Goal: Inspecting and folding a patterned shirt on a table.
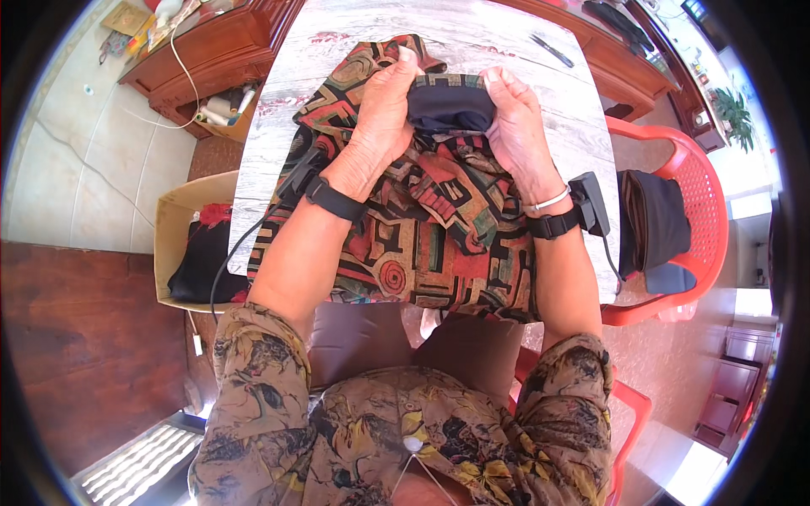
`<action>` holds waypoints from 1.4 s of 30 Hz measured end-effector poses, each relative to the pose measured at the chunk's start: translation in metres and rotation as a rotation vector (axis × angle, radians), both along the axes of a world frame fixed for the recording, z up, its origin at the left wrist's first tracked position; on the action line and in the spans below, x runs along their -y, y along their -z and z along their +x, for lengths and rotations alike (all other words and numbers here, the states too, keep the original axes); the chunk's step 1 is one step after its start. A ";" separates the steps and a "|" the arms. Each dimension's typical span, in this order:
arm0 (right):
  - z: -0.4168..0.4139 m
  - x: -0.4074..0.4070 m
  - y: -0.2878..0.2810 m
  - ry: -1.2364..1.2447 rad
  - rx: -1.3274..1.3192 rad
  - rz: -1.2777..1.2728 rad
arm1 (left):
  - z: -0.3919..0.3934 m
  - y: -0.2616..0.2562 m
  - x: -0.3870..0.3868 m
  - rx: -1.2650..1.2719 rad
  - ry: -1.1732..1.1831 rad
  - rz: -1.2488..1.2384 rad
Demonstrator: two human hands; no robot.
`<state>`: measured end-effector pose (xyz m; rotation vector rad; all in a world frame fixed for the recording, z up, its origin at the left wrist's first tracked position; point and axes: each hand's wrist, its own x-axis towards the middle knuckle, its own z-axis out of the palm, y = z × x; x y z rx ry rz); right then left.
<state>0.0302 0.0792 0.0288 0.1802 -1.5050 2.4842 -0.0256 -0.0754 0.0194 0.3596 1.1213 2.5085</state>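
A patterned garment (436, 265) in red, tan, green and black is spread in folds over the table. Above it, a tube-like end of the cloth, perhaps a cuff, shows a dark navy lining (450, 109) and a narrow patterned rim along its far edge. My left hand (389, 104) pinches the left side of this end, thumb pointing away from me. On the opposite side, my right hand (516, 114) grips the rim between thumb and fingers. The end is stretched between both hands. My fingertips are partly hidden behind the cloth.
Thread snips (552, 50) lie at the table's (582, 139) far right. A cardboard box (166, 253) holding dark and red cloth stands at the left. Folded dark cloth (658, 218) rests on a red plastic chair (709, 209) at the right. Cables run from both wrist bands.
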 end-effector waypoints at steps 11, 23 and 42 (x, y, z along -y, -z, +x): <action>0.001 -0.002 0.000 0.133 0.069 -0.072 | -0.006 0.011 0.000 -0.198 0.155 -0.001; 0.000 -0.003 0.004 0.176 -0.175 0.375 | -0.003 0.012 -0.007 -0.378 -0.370 -0.274; 0.003 -0.004 0.006 0.261 -0.086 0.535 | -0.009 0.000 0.002 -0.075 0.115 0.095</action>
